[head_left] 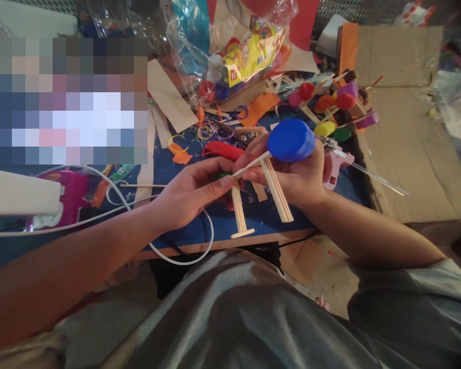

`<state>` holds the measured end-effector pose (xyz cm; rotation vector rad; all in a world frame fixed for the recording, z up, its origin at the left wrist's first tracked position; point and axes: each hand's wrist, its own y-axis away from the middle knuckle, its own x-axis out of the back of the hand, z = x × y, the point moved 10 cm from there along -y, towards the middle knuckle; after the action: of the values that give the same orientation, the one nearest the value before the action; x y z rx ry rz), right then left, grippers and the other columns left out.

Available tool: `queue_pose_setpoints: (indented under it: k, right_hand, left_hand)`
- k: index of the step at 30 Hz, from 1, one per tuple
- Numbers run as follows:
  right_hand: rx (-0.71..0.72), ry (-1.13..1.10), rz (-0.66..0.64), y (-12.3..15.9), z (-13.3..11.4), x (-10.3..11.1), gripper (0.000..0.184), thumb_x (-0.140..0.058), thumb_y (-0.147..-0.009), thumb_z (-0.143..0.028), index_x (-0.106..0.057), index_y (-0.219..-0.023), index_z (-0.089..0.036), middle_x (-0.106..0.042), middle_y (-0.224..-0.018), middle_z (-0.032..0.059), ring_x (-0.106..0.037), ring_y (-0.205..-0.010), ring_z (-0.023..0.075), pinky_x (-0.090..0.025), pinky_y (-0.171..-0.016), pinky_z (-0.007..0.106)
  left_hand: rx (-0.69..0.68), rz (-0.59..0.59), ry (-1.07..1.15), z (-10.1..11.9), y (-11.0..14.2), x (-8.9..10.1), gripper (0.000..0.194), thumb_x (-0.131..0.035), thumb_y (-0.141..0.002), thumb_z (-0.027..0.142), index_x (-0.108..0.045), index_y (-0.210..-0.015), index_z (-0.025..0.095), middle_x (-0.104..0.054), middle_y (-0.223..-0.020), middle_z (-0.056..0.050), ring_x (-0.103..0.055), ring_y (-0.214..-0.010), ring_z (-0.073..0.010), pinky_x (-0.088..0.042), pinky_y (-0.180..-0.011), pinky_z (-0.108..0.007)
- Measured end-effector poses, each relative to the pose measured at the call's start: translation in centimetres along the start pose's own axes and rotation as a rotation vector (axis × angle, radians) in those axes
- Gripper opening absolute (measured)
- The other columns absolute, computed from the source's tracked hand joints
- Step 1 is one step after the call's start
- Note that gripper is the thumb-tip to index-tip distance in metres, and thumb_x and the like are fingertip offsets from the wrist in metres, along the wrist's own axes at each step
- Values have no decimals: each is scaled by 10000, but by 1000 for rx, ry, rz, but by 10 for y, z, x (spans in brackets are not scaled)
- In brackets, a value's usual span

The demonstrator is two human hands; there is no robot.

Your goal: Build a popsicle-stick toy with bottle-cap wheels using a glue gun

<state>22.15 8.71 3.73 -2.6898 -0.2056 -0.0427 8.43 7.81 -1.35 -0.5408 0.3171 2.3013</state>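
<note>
A: Near first. Front edge?
B: Blue-topped table (303,218), pale wood front edge; a looped white cable (212,236) dips over it, left of middle. Held in the air just above that edge: a pale wooden-stick frame (278,192), thin bar on top, two bundled-stick legs pointing down.

A: Legs match?
B: No. Left one has a short crosspiece at its foot, right one ends bare.

A: Grip?
B: Both hands on it. Left hand (194,192) pinches the bar's left end, thumb and fingertips. Right hand (303,179) grasps the other end, round blue ridged plastic cap (291,141) above its fingers. Cap fixed or only held? Can't tell.

A: Handling tips?
B: My call: pinch lightly, near where legs meet bar, so nothing twists. Don't squeeze the legs. Sight along both to check they line up. Keep the feet off the cable.

A: Farther?
B: Pink glue gun (335,166) just beside the right hand, toward the table's right edge. Behind the hands, dark-bladed scissors (236,134), orange paper scrap (259,108). Toward the far right corner, a stick-and-coloured-cap cluster (346,101). Far edge: clear plastic bag (194,84), yellow printed packet (248,61) inside. Along the right edge, brown cardboard sheet (411,169).
</note>
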Motion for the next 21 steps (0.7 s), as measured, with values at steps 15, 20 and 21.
queue_pose_setpoints:
  k: [15, 20, 21]
  right_hand:
    - [365, 307, -234, 16, -39, -24, 86, -894, -952, -363, -854, -1014, -320, -847, -927, 4, -841, -917, 227, -729, -894, 395]
    - [435, 313, -244, 19, -45, -25, 136, -865, -958, -225, -864, -1046, -328, -855, -946, -12, -843, -887, 200, -738, -879, 358]
    - [439, 331, -246, 19, -45, -25, 131, -856, -965, -220, -861, -1044, -324, -855, -947, -9, -840, -886, 199, -738, -870, 352]
  left_hand:
    - [-41, 86, 100, 8, 8, 2, 213, -882, -985, 426, -782, -1037, 245, -658, -907, -32, -662, -761, -139, -658, -666, -241]
    - [-44, 70, 109, 9, 7, -1, 225, -865, -1003, 413, -738, -1011, 227, -661, -912, -28, -693, -783, -143, -706, -743, -263]
    - [-46, 75, 107, 10, 7, -1, 223, -867, -1002, 411, -740, -1027, 229, -667, -925, -29, -697, -794, -149, -719, -761, -276]
